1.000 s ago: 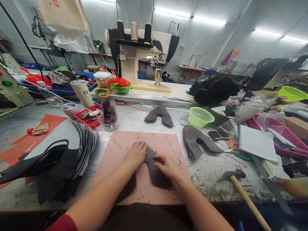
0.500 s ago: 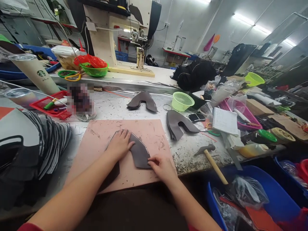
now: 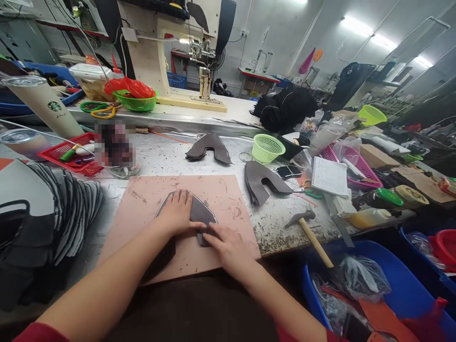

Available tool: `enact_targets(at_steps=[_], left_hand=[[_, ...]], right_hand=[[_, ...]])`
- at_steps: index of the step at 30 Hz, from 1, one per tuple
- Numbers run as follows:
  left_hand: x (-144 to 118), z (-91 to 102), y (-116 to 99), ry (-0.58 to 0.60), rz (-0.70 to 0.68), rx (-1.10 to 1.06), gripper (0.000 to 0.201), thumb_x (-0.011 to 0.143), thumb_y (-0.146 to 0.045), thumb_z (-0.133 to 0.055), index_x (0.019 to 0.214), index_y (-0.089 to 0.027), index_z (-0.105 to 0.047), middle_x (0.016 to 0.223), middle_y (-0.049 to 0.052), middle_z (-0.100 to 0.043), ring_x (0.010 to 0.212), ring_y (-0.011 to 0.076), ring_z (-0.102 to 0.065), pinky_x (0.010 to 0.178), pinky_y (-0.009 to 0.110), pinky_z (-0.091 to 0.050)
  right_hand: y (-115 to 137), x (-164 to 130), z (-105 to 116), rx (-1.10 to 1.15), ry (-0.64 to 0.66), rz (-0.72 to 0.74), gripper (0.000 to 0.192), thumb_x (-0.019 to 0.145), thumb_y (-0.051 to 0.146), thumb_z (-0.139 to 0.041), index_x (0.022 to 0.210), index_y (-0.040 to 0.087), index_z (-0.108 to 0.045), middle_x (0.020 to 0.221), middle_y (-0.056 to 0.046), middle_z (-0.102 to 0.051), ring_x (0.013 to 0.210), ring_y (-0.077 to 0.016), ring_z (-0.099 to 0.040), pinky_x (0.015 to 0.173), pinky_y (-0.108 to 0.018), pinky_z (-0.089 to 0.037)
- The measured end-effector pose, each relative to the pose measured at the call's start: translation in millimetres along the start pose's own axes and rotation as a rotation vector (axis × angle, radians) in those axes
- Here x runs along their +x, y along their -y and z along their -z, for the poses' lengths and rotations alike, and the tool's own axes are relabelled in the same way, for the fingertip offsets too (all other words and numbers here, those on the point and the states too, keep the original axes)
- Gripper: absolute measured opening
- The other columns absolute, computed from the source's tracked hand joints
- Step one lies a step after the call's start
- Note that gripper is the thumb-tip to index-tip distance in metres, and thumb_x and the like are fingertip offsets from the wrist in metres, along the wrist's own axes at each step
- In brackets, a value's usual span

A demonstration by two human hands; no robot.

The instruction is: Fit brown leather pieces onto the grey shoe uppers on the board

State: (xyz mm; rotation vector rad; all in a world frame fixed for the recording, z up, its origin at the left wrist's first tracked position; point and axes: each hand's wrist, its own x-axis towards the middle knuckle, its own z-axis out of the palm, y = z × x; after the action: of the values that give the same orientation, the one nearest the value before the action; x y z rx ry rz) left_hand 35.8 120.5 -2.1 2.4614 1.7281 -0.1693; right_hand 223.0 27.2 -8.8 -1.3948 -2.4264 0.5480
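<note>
Pressing a grey leather piece flat on a pink mat, a person worked with both hands at the front of a cluttered worktop. Seen from the head camera, the left hand lay spread, palm down, over the piece's upper part, fingers apart and holding nothing. The right hand rested on its lower right leg, fingertips bearing down at the edge; whether it pinched the leather or only pushed on it could not be told. The piece's pale rim showed along its top and right side, and its lower left leg ran under the left forearm.

Two more cut pieces sat beyond the mat: one near the rear ledge, and a small pile just right of the mat, beside a green basket. A hammer lay untouched near the worktop's edge, its head well right of the right hand. At far left, a thick stack of black and grey parts fanned out. By the look of it, most of the stack was yet to be handled, with only a few pieces set aside.
</note>
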Motion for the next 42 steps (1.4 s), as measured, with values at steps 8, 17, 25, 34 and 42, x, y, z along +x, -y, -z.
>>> enact_targets(at_steps=[8, 17, 25, 34, 42], left_hand=[[0.0, 3.3, 44.2, -0.073, -0.133, -0.022, 0.037, 0.084, -0.032, -0.037, 0.120, -0.027, -0.046, 0.127, 0.005, -0.044, 0.113, 0.0198, -0.043, 0.092, 0.031, -0.037], [-19.8, -24.1, 38.0, -0.321, -0.022, 0.004, 0.038, 0.085, -0.016, -0.028, 0.117, -0.008, -0.047, 0.119, 0.015, -0.051, 0.115, 0.0214, -0.043, 0.100, 0.036, -0.030], [-67.3, -41.9, 23.8, -0.281, 0.033, 0.022, 0.053, 0.081, -0.036, -0.040, 0.125, -0.005, -0.038, 0.134, 0.017, -0.034, 0.125, 0.0276, -0.028, 0.102, 0.043, -0.024], [-134.8, -55.6, 4.5, -0.242, -0.156, -0.082, 0.053, 0.080, -0.040, -0.045, 0.129, -0.026, -0.033, 0.140, 0.010, -0.023, 0.128, 0.0314, -0.017, 0.099, 0.049, -0.027], [-191.1, -26.6, 27.1, 0.226, -0.317, -0.741, 0.032, 0.085, -0.040, -0.037, 0.112, -0.037, -0.052, 0.110, -0.003, -0.060, 0.100, 0.0180, -0.056, 0.089, 0.031, -0.042]], right_hand=[[7.2, 17.7, 36.0, -0.072, 0.339, 0.129, 0.030, 0.074, 0.012, -0.047, 0.093, 0.025, -0.066, 0.107, -0.008, -0.062, 0.097, -0.0239, -0.056, 0.096, -0.047, -0.028], [12.8, 140.4, -23.4, 0.168, -0.024, 0.170, 0.049, 0.078, 0.007, -0.033, 0.126, 0.014, -0.040, 0.129, -0.007, -0.045, 0.117, -0.0135, -0.040, 0.099, -0.030, -0.031], [12.4, 142.8, -42.0, -0.062, 0.039, 0.153, 0.043, 0.086, 0.025, -0.033, 0.128, 0.018, -0.038, 0.136, -0.007, -0.036, 0.124, -0.0168, -0.030, 0.103, -0.034, -0.022], [23.0, 138.1, -34.7, -0.168, 0.193, 0.121, 0.075, 0.071, 0.070, -0.034, 0.134, 0.031, -0.023, 0.145, -0.003, -0.009, 0.130, -0.0269, -0.011, 0.103, -0.043, -0.010], [13.8, 134.4, -24.9, 0.086, -0.051, 0.041, 0.068, 0.072, 0.063, -0.042, 0.131, 0.029, -0.032, 0.141, -0.006, -0.023, 0.129, -0.0263, -0.015, 0.102, -0.046, -0.013]])
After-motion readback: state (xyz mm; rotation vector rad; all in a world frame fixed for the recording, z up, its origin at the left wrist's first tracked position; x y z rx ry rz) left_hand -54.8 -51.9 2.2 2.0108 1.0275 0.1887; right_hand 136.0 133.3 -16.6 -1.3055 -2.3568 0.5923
